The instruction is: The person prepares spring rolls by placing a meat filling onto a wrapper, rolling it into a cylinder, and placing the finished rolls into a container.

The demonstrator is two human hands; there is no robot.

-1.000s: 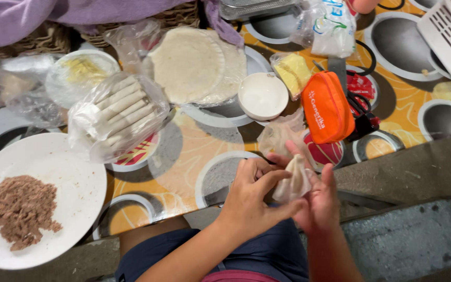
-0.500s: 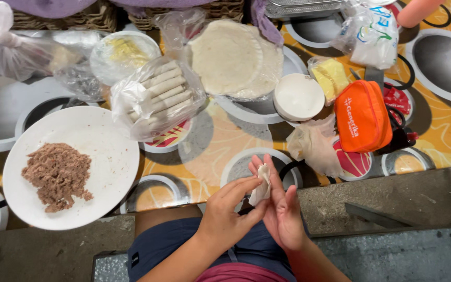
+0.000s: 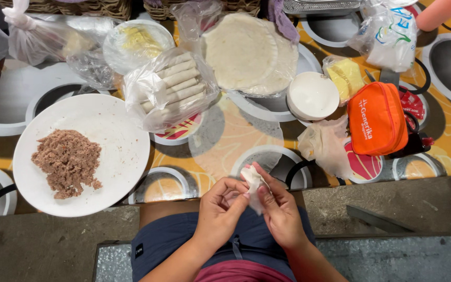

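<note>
Along the far left of the patterned orange-and-grey tablecloth (image 3: 236, 136) we see a knotted clear plastic bag (image 3: 37, 36), and below it a round white plate (image 3: 116, 151) carrying a heap of brown shredded meat (image 3: 68, 162). Next to the right lies a covered white bowl with yellow filling (image 3: 137, 42), and just beneath it a clear plastic bag of pale rolled wrappers (image 3: 170, 89), resting partly on the plate's rim.

Near the table's front edge, over our lap, our left hand (image 3: 220, 209) and our right hand (image 3: 280, 214) are drawn together, the fingertips of both pinching a small folded piece of white wrapper (image 3: 254, 185) held between them above the dark blue shorts (image 3: 184, 245).

Farther back, a stack of round flat white wrappers (image 3: 249, 52) sits in thin plastic. Right of it stands a small round white lidded tub (image 3: 313, 95), with a crumpled sheet of translucent plastic (image 3: 327, 146) below. Then comes a small bag of yellow slices (image 3: 346, 77), a bright orange zipped fabric pouch with white lettering (image 3: 377, 119), and, at the top right, a white plastic bag printed in blue and green (image 3: 390, 34).
</note>
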